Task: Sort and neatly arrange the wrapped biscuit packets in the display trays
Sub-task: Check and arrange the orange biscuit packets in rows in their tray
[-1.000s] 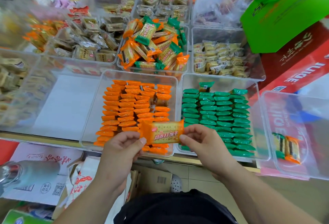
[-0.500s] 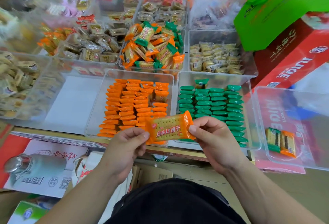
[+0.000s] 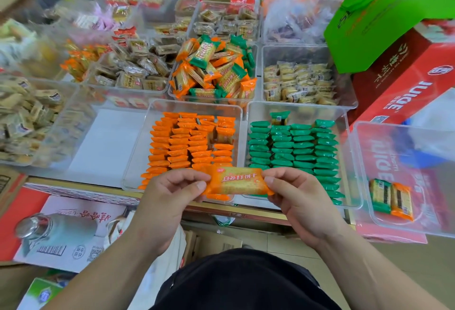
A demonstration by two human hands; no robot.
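An orange-wrapped biscuit packet [image 3: 238, 182] is held flat between both hands over the near rims of two clear trays. My left hand [image 3: 170, 194] pinches its left end and my right hand [image 3: 295, 194] pinches its right end. The left tray [image 3: 138, 162] holds orange packets [image 3: 187, 147] stood in neat rows. The right tray [image 3: 344, 122] holds green packets [image 3: 295, 147] in rows. Behind them a tray [image 3: 172, 90] is heaped with mixed orange and green packets [image 3: 214, 68].
A clear tray [image 3: 364, 152] at the right holds one green and one orange packet [image 3: 391, 199], on a red juice carton [image 3: 406, 88]. Other trays of beige snacks [image 3: 295, 83] fill the back and left. A bottle [image 3: 49, 231] lies at lower left.
The packet has stayed held between both hands, tilting from slanted to level. The view has shifted slightly back and up.
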